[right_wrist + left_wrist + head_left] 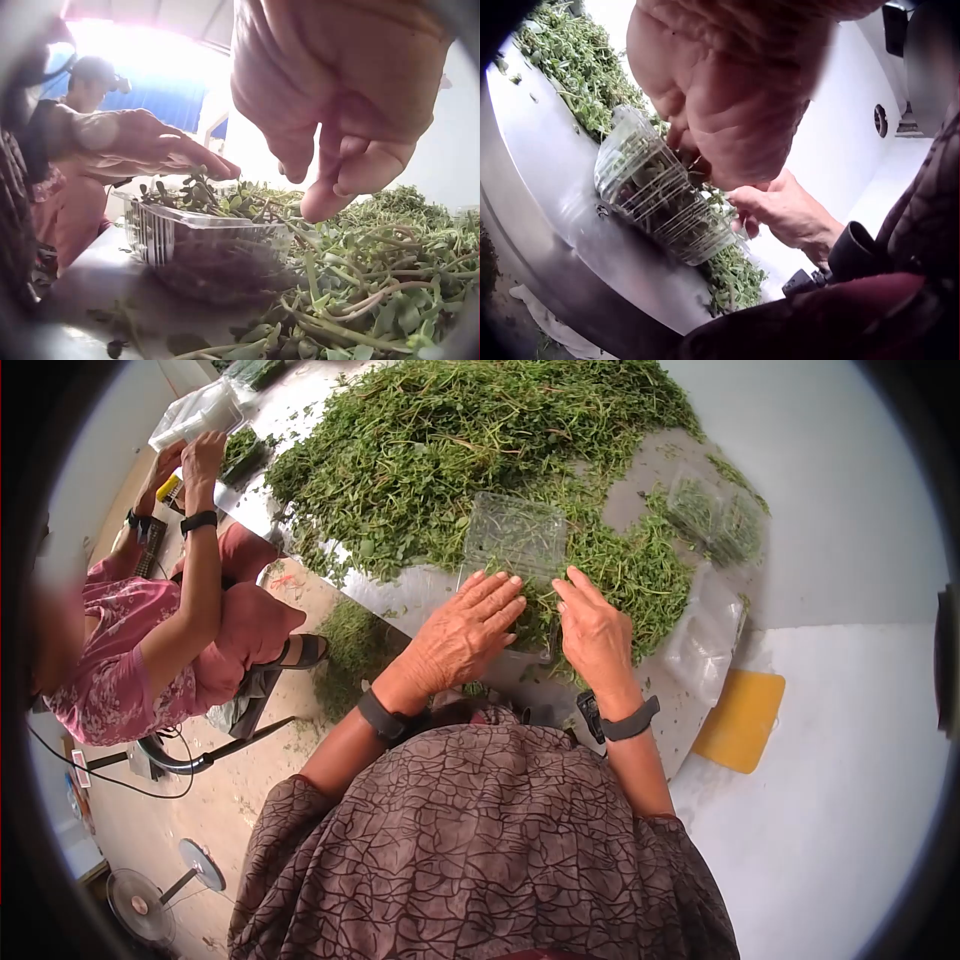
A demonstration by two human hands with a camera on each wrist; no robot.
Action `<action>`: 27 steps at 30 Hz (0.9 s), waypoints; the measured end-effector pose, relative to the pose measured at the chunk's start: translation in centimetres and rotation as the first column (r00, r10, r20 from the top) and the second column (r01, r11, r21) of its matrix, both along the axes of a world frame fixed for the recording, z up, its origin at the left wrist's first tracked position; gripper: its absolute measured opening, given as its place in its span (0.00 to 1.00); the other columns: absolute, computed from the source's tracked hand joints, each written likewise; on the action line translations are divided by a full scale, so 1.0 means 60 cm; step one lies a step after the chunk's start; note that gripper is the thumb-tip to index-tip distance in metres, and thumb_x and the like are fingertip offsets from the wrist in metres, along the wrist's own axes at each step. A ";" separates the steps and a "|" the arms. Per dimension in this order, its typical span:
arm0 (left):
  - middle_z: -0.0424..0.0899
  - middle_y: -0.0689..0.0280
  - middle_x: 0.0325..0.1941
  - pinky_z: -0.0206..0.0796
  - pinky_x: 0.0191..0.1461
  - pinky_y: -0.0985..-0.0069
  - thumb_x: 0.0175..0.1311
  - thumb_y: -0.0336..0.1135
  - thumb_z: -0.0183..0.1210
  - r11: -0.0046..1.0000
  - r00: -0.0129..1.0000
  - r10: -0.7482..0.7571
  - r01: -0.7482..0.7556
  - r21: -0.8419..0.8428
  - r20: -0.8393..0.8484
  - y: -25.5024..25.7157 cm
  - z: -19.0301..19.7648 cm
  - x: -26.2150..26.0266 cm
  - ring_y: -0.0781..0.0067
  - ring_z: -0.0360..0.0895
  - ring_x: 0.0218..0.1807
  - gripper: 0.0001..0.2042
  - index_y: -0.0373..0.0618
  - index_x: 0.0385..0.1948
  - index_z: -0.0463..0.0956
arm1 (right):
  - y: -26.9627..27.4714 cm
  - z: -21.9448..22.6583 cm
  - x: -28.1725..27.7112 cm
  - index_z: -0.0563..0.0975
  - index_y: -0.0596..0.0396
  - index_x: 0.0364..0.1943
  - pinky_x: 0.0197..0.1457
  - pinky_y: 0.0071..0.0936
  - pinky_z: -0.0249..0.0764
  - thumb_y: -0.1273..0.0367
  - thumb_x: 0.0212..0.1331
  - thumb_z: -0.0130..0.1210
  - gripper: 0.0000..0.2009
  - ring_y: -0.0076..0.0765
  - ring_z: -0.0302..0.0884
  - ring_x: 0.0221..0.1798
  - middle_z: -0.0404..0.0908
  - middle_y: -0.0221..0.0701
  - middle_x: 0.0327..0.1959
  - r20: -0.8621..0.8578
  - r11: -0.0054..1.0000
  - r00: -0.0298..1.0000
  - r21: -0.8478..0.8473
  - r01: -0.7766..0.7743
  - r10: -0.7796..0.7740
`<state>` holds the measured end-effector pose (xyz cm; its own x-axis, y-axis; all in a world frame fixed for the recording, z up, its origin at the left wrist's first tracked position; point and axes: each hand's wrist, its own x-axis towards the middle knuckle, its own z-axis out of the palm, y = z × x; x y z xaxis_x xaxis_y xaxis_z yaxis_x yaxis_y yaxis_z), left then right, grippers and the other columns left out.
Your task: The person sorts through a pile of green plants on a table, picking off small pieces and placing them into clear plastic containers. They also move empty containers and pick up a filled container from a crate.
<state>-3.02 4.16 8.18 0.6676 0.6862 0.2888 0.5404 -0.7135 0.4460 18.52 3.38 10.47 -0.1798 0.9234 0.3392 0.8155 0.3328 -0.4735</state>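
Note:
A clear plastic box [210, 232] filled with green sprigs stands on the metal table, its raised lid [515, 528] lying back toward the heap of greens [450, 440]. Over the box, the left hand [458, 632] is held flat, palm down, with fingers extended; in the right wrist view it rests on or just above the sprigs [199, 193]. At the box's right side is the right hand [597, 635], fingers pointing down and partly bent near the stems at the rim. Whether it touches them is hard to tell. The left wrist view shows the ribbed box wall [667, 195] below the left palm [735, 112].
More clear containers [715, 515] lie on the table's right side, beside an empty clear tray [705, 635]. A yellow board [740, 720] is beyond the right edge. At the left sits another person in pink [150, 630], near stacked containers [200, 412]. A fan [140, 905] stands lower left.

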 end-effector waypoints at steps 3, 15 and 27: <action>0.62 0.53 0.71 0.45 0.77 0.60 0.65 0.37 0.55 0.999 0.995 -0.030 0.026 -0.037 -0.098 0.000 -0.018 0.009 0.54 0.57 0.73 0.23 0.38 0.60 0.68 | 0.013 0.001 -0.008 0.80 0.58 0.44 0.34 0.36 0.81 0.75 0.54 0.58 0.12 0.50 0.84 0.34 0.78 0.51 0.54 0.129 0.998 0.992 -0.061 0.003 0.005; 0.63 0.51 0.70 0.45 0.77 0.57 0.66 0.33 0.52 0.983 0.994 -0.084 0.093 -0.156 0.065 0.008 -0.026 -0.004 0.51 0.56 0.73 0.19 0.37 0.58 0.70 | 0.016 0.001 -0.020 0.82 0.55 0.36 0.36 0.39 0.79 0.74 0.50 0.59 0.08 0.54 0.82 0.34 0.78 0.55 0.50 0.355 0.997 0.934 -0.040 0.068 -0.050; 0.77 0.58 0.60 0.60 0.66 0.69 0.72 0.36 0.48 0.850 0.644 0.440 -0.073 -0.522 0.626 -0.013 0.084 -0.039 0.66 0.71 0.64 0.16 0.39 0.55 0.75 | -0.029 0.089 -0.004 0.81 0.62 0.32 0.28 0.25 0.73 0.78 0.54 0.58 0.03 0.31 0.79 0.26 0.82 0.37 0.31 -0.550 0.937 0.805 -0.349 0.019 -0.221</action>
